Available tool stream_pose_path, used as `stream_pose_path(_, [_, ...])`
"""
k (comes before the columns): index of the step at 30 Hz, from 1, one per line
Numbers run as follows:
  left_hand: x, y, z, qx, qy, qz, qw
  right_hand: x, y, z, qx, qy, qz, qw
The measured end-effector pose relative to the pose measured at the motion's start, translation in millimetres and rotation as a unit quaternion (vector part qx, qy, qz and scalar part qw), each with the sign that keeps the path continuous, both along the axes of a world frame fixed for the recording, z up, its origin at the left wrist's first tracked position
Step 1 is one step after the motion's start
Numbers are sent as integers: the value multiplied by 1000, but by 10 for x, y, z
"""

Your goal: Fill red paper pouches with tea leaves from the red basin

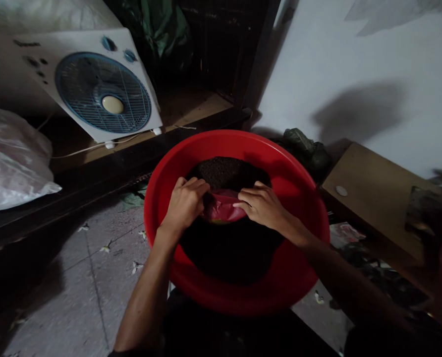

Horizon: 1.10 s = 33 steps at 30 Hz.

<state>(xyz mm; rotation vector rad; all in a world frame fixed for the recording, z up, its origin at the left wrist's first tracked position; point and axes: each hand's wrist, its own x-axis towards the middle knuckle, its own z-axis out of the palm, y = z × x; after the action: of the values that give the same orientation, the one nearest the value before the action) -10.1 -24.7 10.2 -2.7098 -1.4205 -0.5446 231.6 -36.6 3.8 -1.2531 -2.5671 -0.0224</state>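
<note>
Between my two hands stretches a dark red plastic bag, with a yellowish patch along its lower edge. My left hand is closed on the bag's left end, knuckles up. My right hand pinches its right end between thumb and fingers. Both hands are over a large red basin. Dark, grainy material like tea leaves or soil lies in the basin, behind and below the bag. What the bag holds, if anything, is hidden.
A white box fan stands on a low wooden platform at the upper left. Beside it bulges a white plastic sack. To the right is a brown wooden table or box with a round white lid. Scraps litter the tiled floor.
</note>
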Motion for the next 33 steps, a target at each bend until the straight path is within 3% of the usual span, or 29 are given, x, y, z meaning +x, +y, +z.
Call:
stream_pose_path(7, [255, -105, 0, 52, 44, -40, 997, -103, -84, 105, 47, -13, -26, 998])
stream_pose_path(10, [323, -77, -91, 68, 40, -45, 996, -220, -66, 18, 70, -37, -20, 997])
stream_pose_path(14, [210, -44, -180, 89, -4, -41, 995, -224, -20, -121, 103, -5, 2, 995])
stream_pose_path(19, [52, -34, -151, 80, 0, -45, 996, -192, -4, -86, 91, 8, 12, 996])
stream_pose_path(25, [103, -31, -145, 44, -6, -36, 998, -312, -20, -125, 43, 22, 1, 999])
stream_pose_path(28, [118, -31, -108, 38, -7, -65, 997, -320, -7, -152, 34, 53, -19, 998])
stream_pose_path(30, [150, -36, -89, 37, 4, -83, 996, -329, 1, -161, 32, 50, -21, 998])
stream_pose_path(33, [210, -47, -99, 43, 28, -63, 997, -351, -4, -185, 50, 33, -34, 998])
